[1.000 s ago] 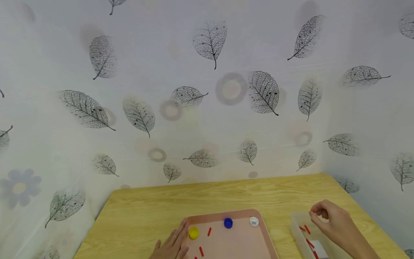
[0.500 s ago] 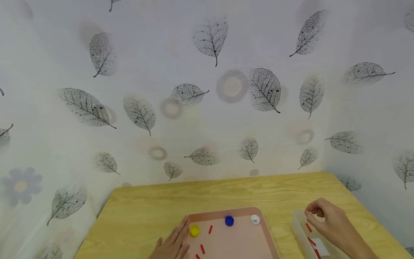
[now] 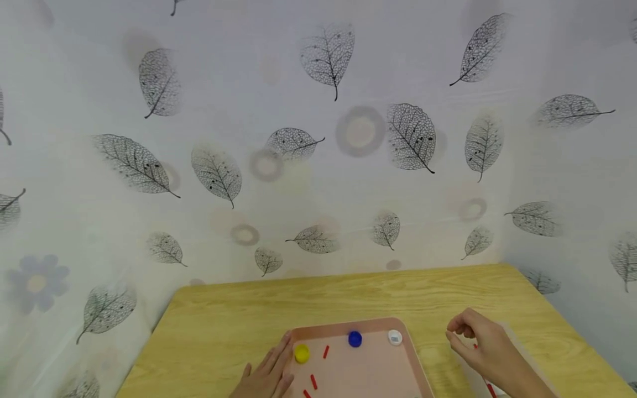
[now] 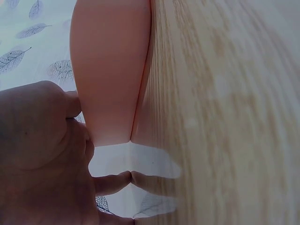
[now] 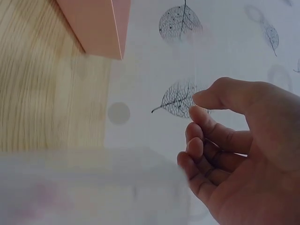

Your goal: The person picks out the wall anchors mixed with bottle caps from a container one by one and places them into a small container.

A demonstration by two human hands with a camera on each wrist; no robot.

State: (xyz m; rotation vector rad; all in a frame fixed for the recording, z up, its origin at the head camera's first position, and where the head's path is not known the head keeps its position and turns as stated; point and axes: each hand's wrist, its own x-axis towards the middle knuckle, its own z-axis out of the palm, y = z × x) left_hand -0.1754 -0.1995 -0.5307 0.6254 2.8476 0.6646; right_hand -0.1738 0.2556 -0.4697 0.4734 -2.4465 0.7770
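1. Apparently the step in hand is passing small pieces between the plastic box (image 5: 117, 168) and the pink tray (image 3: 370, 373); the right hand (image 3: 485, 345) hangs above the box, fingers curled, thumb and forefinger nearly meeting; whether something tiny sits between them, I cannot tell.
2. Left hand (image 3: 266, 373) touches the tray's left edge, fingers straight, seemingly steadying it.
3. Red sticks (image 3: 313, 382) lie in the tray near the yellow cap (image 3: 301, 353); more red shows in the box, partly behind the right hand.
4. Next seems to call for narrow, precise fingertip work and clearance over the rims.
5. Left wrist view alone shows fingertips meeting the tabletop (image 4: 225, 117) outside the tray wall; only the head view shows the sticks clearly.
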